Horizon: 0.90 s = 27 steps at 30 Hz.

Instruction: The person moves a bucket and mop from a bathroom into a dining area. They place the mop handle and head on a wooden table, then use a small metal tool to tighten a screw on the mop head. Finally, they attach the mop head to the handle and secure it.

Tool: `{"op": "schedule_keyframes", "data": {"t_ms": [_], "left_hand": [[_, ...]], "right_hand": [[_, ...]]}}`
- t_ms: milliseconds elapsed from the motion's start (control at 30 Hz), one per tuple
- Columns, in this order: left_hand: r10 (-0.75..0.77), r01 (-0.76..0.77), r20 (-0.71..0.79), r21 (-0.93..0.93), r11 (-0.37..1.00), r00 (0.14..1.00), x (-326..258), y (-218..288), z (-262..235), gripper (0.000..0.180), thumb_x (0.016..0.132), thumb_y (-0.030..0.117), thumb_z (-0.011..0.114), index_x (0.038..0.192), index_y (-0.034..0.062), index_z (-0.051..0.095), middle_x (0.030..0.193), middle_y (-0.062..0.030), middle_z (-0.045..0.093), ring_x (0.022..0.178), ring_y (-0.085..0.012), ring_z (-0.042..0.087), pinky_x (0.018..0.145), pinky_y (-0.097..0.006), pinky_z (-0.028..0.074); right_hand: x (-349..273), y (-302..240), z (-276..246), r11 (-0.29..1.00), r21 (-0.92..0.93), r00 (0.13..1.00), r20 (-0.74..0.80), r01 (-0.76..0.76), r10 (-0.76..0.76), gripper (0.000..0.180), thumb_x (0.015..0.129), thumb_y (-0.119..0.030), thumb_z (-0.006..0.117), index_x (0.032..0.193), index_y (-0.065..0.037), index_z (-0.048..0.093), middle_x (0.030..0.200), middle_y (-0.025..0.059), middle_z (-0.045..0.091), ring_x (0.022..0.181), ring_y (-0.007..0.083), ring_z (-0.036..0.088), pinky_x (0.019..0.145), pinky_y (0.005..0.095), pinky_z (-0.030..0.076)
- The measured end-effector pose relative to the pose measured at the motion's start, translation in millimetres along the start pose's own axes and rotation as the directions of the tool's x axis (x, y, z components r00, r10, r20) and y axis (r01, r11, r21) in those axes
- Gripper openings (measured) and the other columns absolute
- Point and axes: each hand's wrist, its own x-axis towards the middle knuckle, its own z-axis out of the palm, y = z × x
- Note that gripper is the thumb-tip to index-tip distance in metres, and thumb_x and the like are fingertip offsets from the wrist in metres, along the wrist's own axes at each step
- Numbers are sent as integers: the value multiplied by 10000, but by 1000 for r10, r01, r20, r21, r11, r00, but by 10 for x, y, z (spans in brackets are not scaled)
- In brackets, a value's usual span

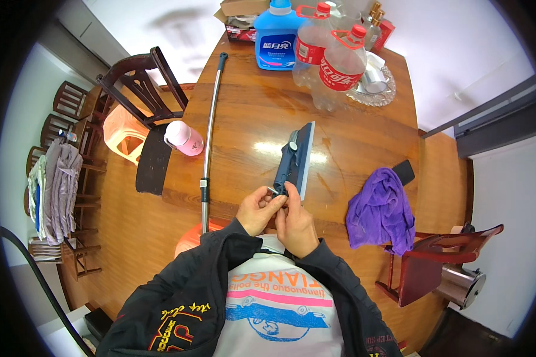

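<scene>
Lighting is bright; white glare streaks the table [250, 116], soft shadows mark the wall [143, 33], and straight lines bow toward blackened corners.

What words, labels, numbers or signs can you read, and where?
I won't copy wording, but it stands on:
Blue jug: pale characters on dark blue.
Front clear bottle: white characters on red.
Rear clear bottle: red label, small print unreadable.
Pale shirt: orange letters, upside down.
Dark jacket: yellow and red lettering.
Pink bottle: too small.
Dark blue tool: none readable.
</scene>
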Motion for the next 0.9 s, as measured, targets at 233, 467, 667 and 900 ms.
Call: {"op": "schedule_keyframes", "data": {"t_ms": [233, 467, 667, 900], "left_hand": [[-97, 92, -29, -144, 985, 995, 30, -105, -33, 191, 824, 83, 619, 980, 11, 538, 800, -50, 608, 694, -93, 592, 609, -193, 474], [-87, 77, -114, -88, 993, 990, 64, -278, -140, 307, 755, 36, 670, 987, 2, 471, 805, -74, 596, 703, -114, 595, 587, -224, 468], [-1, 15, -169, 84, 996, 986, 136, -481, -218, 347, 738, -30, 649, 1021, -14, 448, 837, -86, 576, 723, -124, 600, 621, -224, 486], [48, -30, -191, 94, 995, 980, 109, -442, -196, 347, 730, -45, 641, 1013, -9, 443, 847, -67, 557, 745, -103, 590, 643, -205, 475]], "right_hand": [[-22, -3, -116, 996, -22, 995, 54, -83, 85, 451, 816, -29, 529, 1241, 7, 384, 776, 251, 584, 682, 365, 606, 566, 381, 476], [-8, 117, -292, 516, 701, 805, 140, -492, 576, 183, 872, -81, 517, 1034, 0, 494, 782, 56, 581, 620, 103, 512, 562, 219, 421], [-31, 259, -248, 314, 869, 901, 276, -383, 336, 359, 837, 32, 490, 1185, 22, 403, 1201, 135, 457, 1009, 186, 524, 870, 284, 434], [-18, 191, -152, 494, 808, 942, 219, -321, 254, 401, 823, 96, 474, 1209, 33, 389, 1218, 132, 455, 1093, 199, 503, 944, 300, 405]]}}
